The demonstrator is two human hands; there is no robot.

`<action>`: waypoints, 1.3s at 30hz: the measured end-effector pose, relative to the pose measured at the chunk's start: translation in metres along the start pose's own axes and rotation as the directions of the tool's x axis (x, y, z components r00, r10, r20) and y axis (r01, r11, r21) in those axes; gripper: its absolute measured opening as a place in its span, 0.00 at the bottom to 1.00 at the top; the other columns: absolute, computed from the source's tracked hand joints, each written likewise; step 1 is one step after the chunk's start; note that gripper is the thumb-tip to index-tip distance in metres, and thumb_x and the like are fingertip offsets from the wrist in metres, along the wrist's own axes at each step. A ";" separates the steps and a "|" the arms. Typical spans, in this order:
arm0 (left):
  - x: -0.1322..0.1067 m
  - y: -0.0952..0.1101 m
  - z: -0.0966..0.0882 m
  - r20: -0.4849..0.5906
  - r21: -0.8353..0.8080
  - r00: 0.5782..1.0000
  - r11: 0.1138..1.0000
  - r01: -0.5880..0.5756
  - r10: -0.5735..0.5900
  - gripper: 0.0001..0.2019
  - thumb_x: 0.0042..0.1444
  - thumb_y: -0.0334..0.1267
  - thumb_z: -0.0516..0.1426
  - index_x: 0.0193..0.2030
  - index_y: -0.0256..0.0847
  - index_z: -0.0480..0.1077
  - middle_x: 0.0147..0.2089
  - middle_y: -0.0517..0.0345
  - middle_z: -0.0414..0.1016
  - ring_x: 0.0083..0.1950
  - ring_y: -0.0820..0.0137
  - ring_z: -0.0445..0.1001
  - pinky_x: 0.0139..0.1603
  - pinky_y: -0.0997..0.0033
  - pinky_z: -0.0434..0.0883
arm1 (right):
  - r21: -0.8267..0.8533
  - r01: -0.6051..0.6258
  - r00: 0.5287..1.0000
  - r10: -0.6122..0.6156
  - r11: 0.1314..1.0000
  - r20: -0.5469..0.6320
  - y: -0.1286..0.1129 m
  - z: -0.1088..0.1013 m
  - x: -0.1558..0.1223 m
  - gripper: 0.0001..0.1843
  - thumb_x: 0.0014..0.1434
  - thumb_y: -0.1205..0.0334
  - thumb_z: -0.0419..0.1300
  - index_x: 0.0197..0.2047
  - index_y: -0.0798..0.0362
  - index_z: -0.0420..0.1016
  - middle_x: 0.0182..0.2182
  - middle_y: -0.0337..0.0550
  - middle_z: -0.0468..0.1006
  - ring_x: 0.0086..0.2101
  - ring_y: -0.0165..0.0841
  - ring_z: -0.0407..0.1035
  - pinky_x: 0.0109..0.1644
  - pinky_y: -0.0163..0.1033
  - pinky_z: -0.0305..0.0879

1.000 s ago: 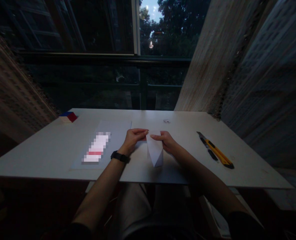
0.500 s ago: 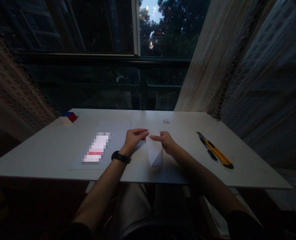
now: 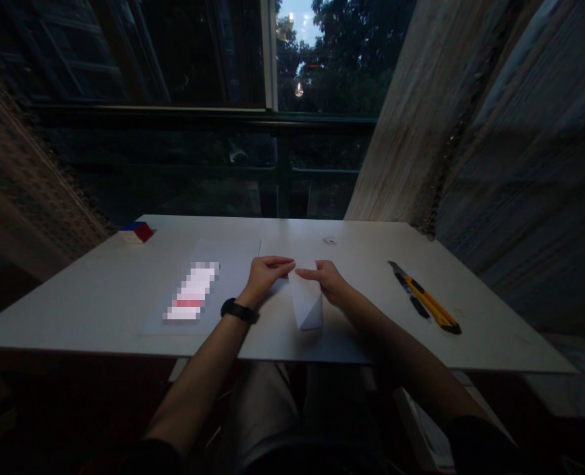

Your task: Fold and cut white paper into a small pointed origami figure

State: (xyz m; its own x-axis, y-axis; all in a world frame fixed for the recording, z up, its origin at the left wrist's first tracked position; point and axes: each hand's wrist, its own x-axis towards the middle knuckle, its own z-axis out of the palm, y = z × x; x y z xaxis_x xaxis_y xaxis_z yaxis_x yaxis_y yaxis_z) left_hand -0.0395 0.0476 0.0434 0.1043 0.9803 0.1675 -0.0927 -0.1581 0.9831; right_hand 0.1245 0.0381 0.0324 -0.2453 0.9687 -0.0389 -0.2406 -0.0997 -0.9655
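Note:
A folded piece of white paper is held just above the table's front part, with a diagonal crease near its lower end. My right hand grips its upper right edge, thumb lying across the front and fingers behind. At the upper left corner, my left hand pinches the paper between thumb and fingertips. A black watch is on my left wrist. The fingers behind the paper are hidden.
On the white table a blurred-out lit screen lies on white paper sheets to the left. A yellow utility knife and a black pen lie right. A puzzle cube and a small white item sit farther back.
Almost nothing differs. The lower end of the folded paper has shifted very slightly to the right, and both hands keep their hold.

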 end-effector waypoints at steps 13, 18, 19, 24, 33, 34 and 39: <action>0.000 0.000 0.000 -0.032 0.043 0.999 0.999 0.011 -0.010 0.13 0.36 0.39 0.66 0.28 0.33 0.76 0.22 0.54 0.75 0.23 0.73 0.71 0.28 0.71 0.70 | -0.035 -0.009 1.000 0.009 0.999 -0.015 0.003 0.001 0.002 0.19 0.34 0.57 0.70 0.30 0.60 0.78 0.23 0.45 0.78 0.24 0.32 0.69 0.30 0.36 0.62; 0.001 0.001 -0.001 -0.054 0.029 0.996 0.997 0.066 -0.064 0.14 0.34 0.39 0.67 0.28 0.32 0.76 0.24 0.53 0.76 0.23 0.72 0.71 0.29 0.70 0.71 | -0.088 0.007 0.997 -0.014 0.996 -0.070 0.002 0.004 0.002 0.18 0.33 0.56 0.70 0.27 0.60 0.76 0.23 0.44 0.77 0.23 0.32 0.68 0.29 0.36 0.62; 0.001 0.000 -0.001 -0.060 0.017 0.995 0.997 0.076 -0.075 0.14 0.34 0.39 0.67 0.28 0.32 0.76 0.24 0.53 0.76 0.24 0.72 0.71 0.29 0.70 0.71 | -0.097 0.012 0.997 -0.020 0.995 -0.080 0.002 0.005 0.002 0.18 0.33 0.55 0.70 0.26 0.59 0.76 0.23 0.44 0.77 0.23 0.32 0.68 0.28 0.36 0.62; 0.005 -0.003 -0.004 -0.099 -0.042 0.990 0.994 0.098 -0.102 0.15 0.33 0.38 0.67 0.29 0.32 0.76 0.25 0.53 0.76 0.25 0.72 0.72 0.31 0.71 0.71 | -0.124 0.001 0.989 -0.020 0.992 -0.148 0.003 0.004 0.004 0.19 0.35 0.50 0.68 0.24 0.59 0.74 0.20 0.42 0.75 0.21 0.29 0.66 0.25 0.34 0.58; 0.006 -0.003 -0.005 -0.100 -0.056 0.988 0.992 0.112 -0.117 0.16 0.33 0.39 0.68 0.30 0.31 0.75 0.26 0.52 0.76 0.25 0.72 0.73 0.32 0.69 0.72 | -0.094 -0.010 0.969 -0.014 0.995 -0.248 0.000 0.007 0.003 0.20 0.35 0.49 0.67 0.22 0.57 0.70 0.17 0.37 0.70 0.18 0.26 0.60 0.20 0.32 0.52; 0.005 -0.003 -0.004 -0.086 -0.052 0.989 0.992 0.113 -0.118 0.15 0.33 0.39 0.68 0.29 0.31 0.75 0.25 0.52 0.76 0.25 0.72 0.73 0.32 0.69 0.72 | -0.095 -0.013 0.965 -0.012 0.995 -0.263 0.000 0.007 0.003 0.21 0.35 0.47 0.67 0.21 0.57 0.69 0.16 0.37 0.69 0.17 0.25 0.59 0.19 0.32 0.50; 0.002 0.001 0.000 -0.052 -0.018 0.992 0.993 0.114 -0.115 0.16 0.32 0.39 0.68 0.29 0.31 0.75 0.26 0.51 0.76 0.25 0.70 0.73 0.31 0.68 0.72 | -0.126 0.044 0.939 -0.084 0.991 -0.332 0.002 0.004 0.006 0.21 0.34 0.46 0.66 0.18 0.57 0.68 0.14 0.36 0.66 0.17 0.24 0.57 0.20 0.32 0.49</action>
State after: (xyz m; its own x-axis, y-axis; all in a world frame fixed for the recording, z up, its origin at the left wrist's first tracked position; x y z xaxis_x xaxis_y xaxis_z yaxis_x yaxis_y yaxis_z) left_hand -0.0398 0.0490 0.0447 0.0622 0.9969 0.0490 -0.0978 -0.0428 0.9943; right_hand 0.1184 0.0430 0.0314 0.1019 0.9940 -0.0407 -0.1307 -0.0272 -0.9911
